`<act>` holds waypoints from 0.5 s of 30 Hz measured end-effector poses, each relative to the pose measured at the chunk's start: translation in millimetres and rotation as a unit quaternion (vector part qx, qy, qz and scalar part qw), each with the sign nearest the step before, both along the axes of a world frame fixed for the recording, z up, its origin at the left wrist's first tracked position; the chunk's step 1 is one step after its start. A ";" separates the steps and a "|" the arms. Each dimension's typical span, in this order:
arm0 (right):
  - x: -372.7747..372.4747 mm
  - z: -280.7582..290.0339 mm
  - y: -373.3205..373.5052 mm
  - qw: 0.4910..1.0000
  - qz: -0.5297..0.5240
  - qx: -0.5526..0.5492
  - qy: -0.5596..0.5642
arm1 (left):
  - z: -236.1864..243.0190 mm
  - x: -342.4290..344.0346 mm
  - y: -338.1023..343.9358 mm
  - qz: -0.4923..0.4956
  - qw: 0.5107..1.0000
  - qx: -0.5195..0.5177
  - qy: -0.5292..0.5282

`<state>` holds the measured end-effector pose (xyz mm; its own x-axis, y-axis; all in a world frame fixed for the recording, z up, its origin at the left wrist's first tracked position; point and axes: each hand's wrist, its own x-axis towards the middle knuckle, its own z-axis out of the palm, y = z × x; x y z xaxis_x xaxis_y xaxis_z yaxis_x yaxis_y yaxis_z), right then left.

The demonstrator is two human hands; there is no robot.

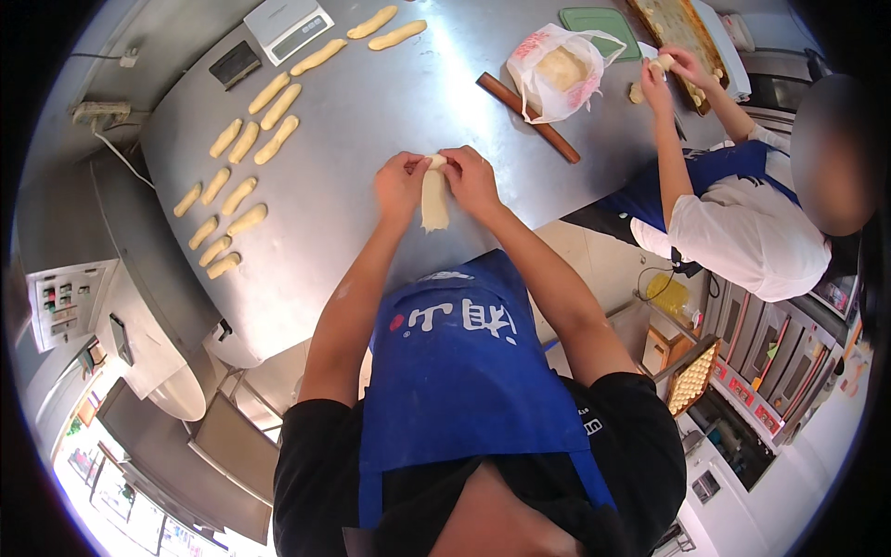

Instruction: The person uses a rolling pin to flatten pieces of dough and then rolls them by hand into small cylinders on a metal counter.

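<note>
A flat strip of pale dough (434,206) lies on the metal table in front of me, its far end curled into a small roll. My left hand (402,183) pinches the left end of that roll, thumb and fingers closed on it. On the other end, my right hand (471,176) grips the dough the same way. The strip's near end is ragged and points toward my blue apron (450,362). Several finished-looking dough rolls (243,142) lie in rows to the left and far left of my hands.
A wooden rolling pin (527,118) lies to the right, beside a white plastic bag (557,70) holding dough. At the far left stand a scale (288,32) and a dark box (234,65). On the right a co-worker's hands (661,74) hold dough near a tray (682,32).
</note>
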<state>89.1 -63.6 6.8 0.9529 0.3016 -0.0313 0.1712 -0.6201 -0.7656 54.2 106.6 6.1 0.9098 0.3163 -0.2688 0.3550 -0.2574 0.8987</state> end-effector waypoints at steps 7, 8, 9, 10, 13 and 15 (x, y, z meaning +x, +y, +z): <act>-53.8 -7.8 -21.9 0.985 0.102 -0.033 -0.137 | -13.8 -44.4 14.3 -0.114 0.990 0.071 -0.041; -60.3 -8.0 -26.0 0.985 0.101 -0.034 -0.137 | -17.9 -50.2 16.6 -0.132 0.980 0.123 -0.079; -65.9 -8.2 -31.0 0.975 0.146 -0.043 -0.162 | -22.8 -53.6 16.9 -0.149 0.966 0.176 -0.116; -67.4 -8.5 -34.8 0.963 0.188 -0.052 -0.187 | -19.2 -48.4 12.9 -0.151 0.966 0.174 -0.117; -58.9 4.8 -26.6 0.976 0.140 -0.033 -0.162 | -10.1 -36.2 10.5 -0.024 0.999 0.013 -0.022; -49.3 21.8 -12.5 0.985 0.100 -0.020 -0.139 | -19.0 -30.2 17.9 -0.095 0.993 0.038 -0.056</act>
<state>39.8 -76.0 28.7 0.8481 0.4880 0.2066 0.4923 -0.5813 -0.6479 24.0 124.5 -12.8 0.9778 0.1516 -0.1450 0.1929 -0.3783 0.9054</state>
